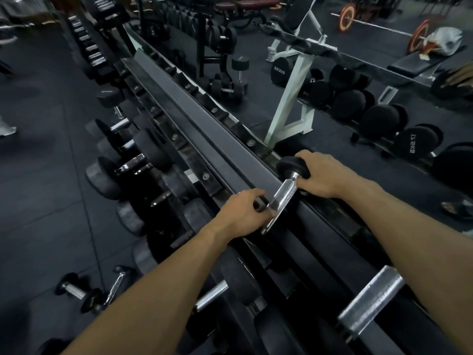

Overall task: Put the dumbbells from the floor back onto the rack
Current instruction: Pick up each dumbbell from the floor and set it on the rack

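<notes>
While both hands are holding one dumbbell (282,194) over the top rail of the rack (194,134), the main risk is sitting in the hold itself. Right hand (320,175) is wrapping the far head, grip pressed around it; left hand (243,213) is curling over the near end, grip closed there, though the near head is hiding under the fingers. Nobody is holding the chrome handle, so the weight could be rolling or twisting out if either hand is loosening early. Fingers are lying between dumbbell and rail, so a pinch is likely if it is dropping fast. Judging by the tilt, the dumbbell is lying across the rail at about 1 o'clock, not yet seated in a cradle.

Open room: the rail is running clear toward 11 o'clock. Toward 5 o'clock another handle (371,301) is sitting near the right forearm, tightening that side. At 9 o'clock, lower tiers are packed with heads. A mirror is seeming to back the rack at 2 o'clock, so no reach past it. More dumbbells (79,295) are waiting on the floor (38,201) at 7 o'clock.
</notes>
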Demonstrator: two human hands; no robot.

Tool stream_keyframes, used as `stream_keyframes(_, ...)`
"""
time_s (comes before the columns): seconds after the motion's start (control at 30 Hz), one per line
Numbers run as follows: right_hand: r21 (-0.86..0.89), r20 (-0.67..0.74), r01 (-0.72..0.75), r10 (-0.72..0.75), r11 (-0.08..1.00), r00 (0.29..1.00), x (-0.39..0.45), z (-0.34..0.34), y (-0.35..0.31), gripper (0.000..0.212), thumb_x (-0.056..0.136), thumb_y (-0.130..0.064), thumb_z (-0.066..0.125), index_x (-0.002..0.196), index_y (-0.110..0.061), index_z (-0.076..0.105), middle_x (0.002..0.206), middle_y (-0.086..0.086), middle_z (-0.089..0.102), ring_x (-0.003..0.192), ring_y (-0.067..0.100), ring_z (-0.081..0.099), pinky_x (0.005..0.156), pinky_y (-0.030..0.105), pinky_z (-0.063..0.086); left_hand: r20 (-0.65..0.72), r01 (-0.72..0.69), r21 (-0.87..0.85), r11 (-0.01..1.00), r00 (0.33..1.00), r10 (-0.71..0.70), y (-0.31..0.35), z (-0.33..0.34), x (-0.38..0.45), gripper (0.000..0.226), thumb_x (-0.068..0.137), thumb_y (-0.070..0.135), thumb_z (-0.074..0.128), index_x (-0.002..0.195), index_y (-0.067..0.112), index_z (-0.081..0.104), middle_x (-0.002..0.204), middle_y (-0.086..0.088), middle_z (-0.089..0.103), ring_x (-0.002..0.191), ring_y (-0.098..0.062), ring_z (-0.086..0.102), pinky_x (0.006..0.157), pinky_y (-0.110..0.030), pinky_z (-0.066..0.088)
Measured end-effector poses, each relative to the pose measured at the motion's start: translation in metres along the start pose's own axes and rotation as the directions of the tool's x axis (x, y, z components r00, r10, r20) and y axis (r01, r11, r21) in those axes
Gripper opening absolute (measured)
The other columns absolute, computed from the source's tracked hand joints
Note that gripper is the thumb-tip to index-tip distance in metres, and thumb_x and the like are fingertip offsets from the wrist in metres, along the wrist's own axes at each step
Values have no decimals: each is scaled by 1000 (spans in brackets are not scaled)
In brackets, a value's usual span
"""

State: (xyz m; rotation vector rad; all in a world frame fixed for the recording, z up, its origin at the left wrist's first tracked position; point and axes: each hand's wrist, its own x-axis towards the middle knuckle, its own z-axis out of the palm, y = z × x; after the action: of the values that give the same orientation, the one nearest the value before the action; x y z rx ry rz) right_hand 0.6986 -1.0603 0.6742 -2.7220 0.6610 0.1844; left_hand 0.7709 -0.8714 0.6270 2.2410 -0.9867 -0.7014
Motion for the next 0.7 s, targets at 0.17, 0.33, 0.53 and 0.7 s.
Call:
stream_keyframes(0.17, -202, -41, 64, -74, 977, 996, -9, -8, -42, 64, 89, -36, 60, 144, -14, 36, 131, 15, 51, 121, 35, 46, 97, 48, 46, -55, 13, 45, 999, 998, -10, -22, -20, -31, 58, 89, 44, 61, 141, 22, 47, 128, -4, 59, 115, -21, 57, 97, -30, 44)
stream_keyframes(0.33, -252, 49, 240, -235, 938, 971, -11, 11, -127, 64, 91, -39, 58, 146, -16, 33, 132, 16, 50, 125, 36, 43, 97, 50, 45, -117, 83, 108, 991, 991, -70, -72, -43, -84, 51, 89, 46, 60, 135, 24, 53, 128, -4, 52, 115, -24, 57, 98, -34, 46)
stream_keyframes(0.53, -258, 200, 457, -416, 851, 887, -23, 88, -259, 62, 91, -40, 57, 145, -18, 33, 134, 12, 49, 124, 32, 45, 95, 45, 46, -230, 233, 26, 972, 948, -221, -179, -62, -185, 47, 86, 45, 63, 129, 27, 55, 118, -3, 55, 111, -23, 57, 94, -35, 47)
stream_keyframes(0.7, -205, 344, 592, -509, 779, 789, -48, 186, -371, 63, 91, -39, 57, 146, -19, 33, 135, 10, 48, 127, 31, 44, 99, 46, 45, -241, 406, -86, 910, 878, -414, -293, -62, -292, 57, 86, 50, 60, 135, 22, 50, 125, -1, 53, 118, -21, 54, 99, -31, 43)
